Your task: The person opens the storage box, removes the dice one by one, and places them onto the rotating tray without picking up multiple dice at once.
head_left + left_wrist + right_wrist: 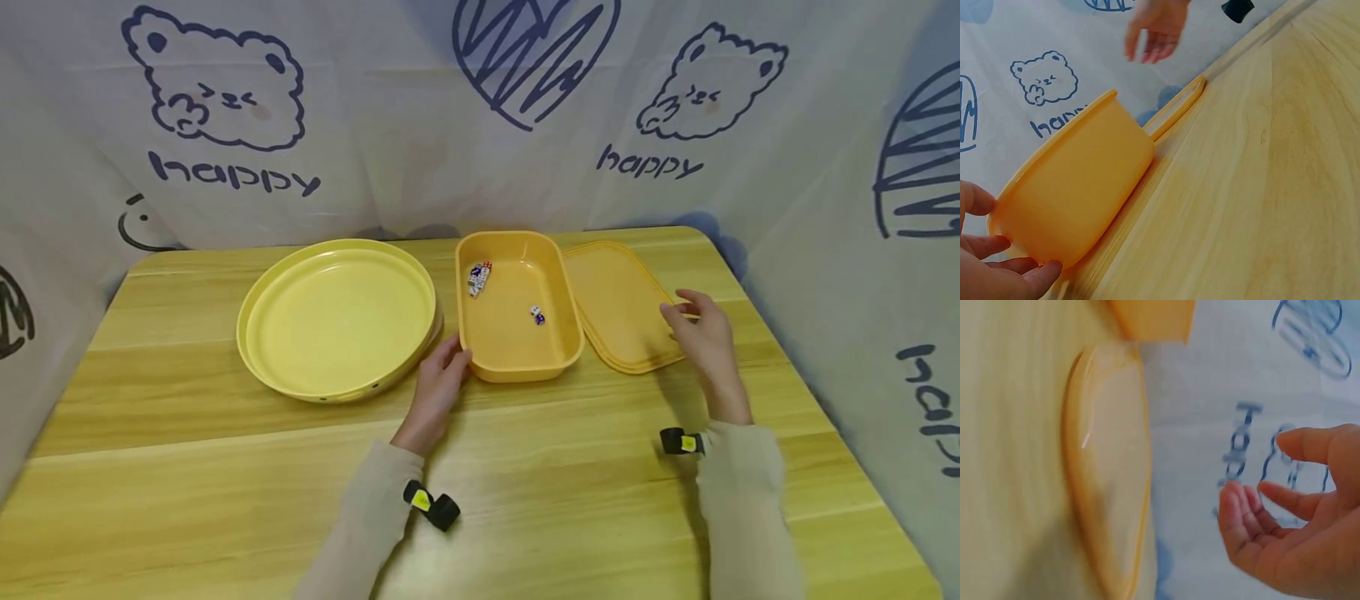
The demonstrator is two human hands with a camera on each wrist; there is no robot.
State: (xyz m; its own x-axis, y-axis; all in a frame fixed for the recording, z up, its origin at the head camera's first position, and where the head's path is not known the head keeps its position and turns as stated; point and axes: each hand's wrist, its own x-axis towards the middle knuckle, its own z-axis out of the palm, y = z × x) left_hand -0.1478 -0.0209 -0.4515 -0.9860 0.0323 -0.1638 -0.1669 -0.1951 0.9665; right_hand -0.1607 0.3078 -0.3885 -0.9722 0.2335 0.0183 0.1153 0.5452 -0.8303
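Note:
A yellow-orange plastic box [517,372] stands upright on the table, with several small dice [478,279] bunched along its left side. Two more dice [537,315], one white and one blue, lie right of its middle. My left hand [438,390] holds the box's near left corner, fingertips and thumb spread over the outer wall [1072,187]. Above the right end of the box's flat lid [618,308] hovers my right hand [705,333]. In the right wrist view, its thumb and fingers are apart and loosely bent, holding nothing; the lid [1113,456] lies beyond.
To the left of the box stands a large round yellow tray [337,325] with a raised rim. A printed white cloth [420,150] hangs behind the wooden table [555,483] and along its sides. Each wrist wears a black strap camera [442,512].

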